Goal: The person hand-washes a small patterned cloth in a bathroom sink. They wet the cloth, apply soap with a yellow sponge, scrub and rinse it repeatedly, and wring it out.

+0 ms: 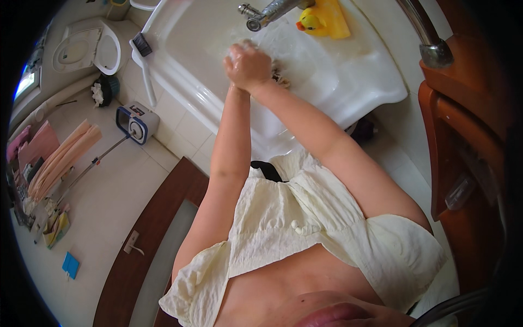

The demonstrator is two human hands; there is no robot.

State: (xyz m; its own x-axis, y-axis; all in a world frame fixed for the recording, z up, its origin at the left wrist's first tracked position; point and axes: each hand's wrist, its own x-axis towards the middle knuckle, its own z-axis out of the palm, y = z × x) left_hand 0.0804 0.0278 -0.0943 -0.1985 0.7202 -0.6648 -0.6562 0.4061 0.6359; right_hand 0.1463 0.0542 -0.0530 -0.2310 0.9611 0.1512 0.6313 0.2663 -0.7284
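My right hand (254,65) is wet and closed over my left hand (234,76), which it mostly hides. Both are together above the white basin (322,94), below the metal faucet (269,15). White lather (245,42) shows at the far side of the fingers; whether something lies between the palms is hidden. Just right of my wrists, a small brown-and-white wet item (281,77), perhaps cloth, rests in the basin, partly covered by my right hand. Water and suds spread on the basin floor. A yellow rubber duck (311,22) sits against a yellow block (337,20) on the basin's far right.
A white-handled brush (146,73) lies along the basin's left edge. At left stand a toilet (77,49), a small bin (109,90), a mop bucket (137,122) and hanging clothes (65,159). A brown wooden cabinet (453,110) flanks the right side.
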